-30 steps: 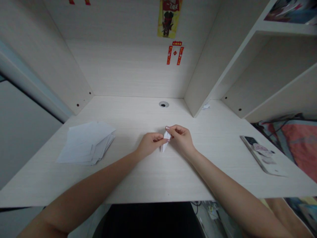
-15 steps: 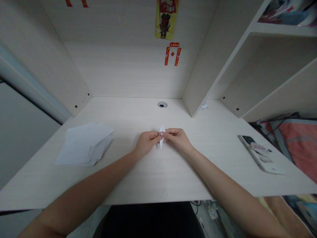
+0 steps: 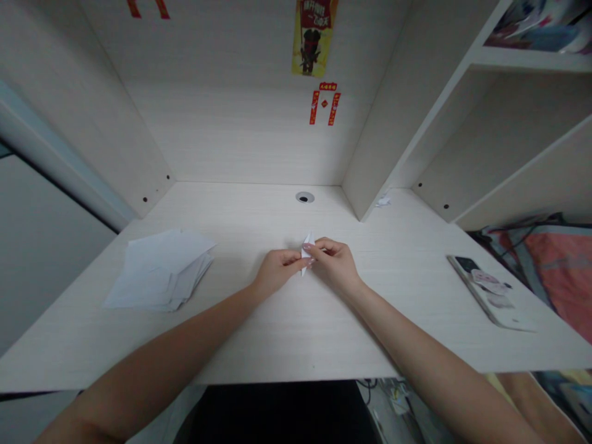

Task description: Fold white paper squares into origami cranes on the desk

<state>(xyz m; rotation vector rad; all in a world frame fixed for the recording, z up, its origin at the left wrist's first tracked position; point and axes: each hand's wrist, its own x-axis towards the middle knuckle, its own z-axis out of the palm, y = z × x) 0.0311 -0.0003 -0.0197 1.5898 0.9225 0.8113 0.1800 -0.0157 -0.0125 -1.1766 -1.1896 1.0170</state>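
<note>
Your hands meet over the middle of the surface (image 3: pixel 259 351), both closed on one small folded paper (image 3: pixel 304 253); it sits between them, narrow and white, with one pointed end showing beyond your fingers and the other on the side nearer to you. Your left hand (image 3: pixel 278 268) pinches it from the left, thumb lying across its lower part; your right hand (image 3: pixel 339 262) grips it from the right, thumb pressed on it a little higher up; the fingertips behind it are mostly hidden, and you cannot tell from this view whether the paper touches the surface or is held just above it. A loose stack of white sheets (image 3: pixel 157 271) lies well to the left of your hands; a phone (image 3: pixel 491 293) lies well to the right; a round cable hole (image 3: pixel 305 197) is beyond the paper, near the back panel (image 3: pixel 240 129).
</note>
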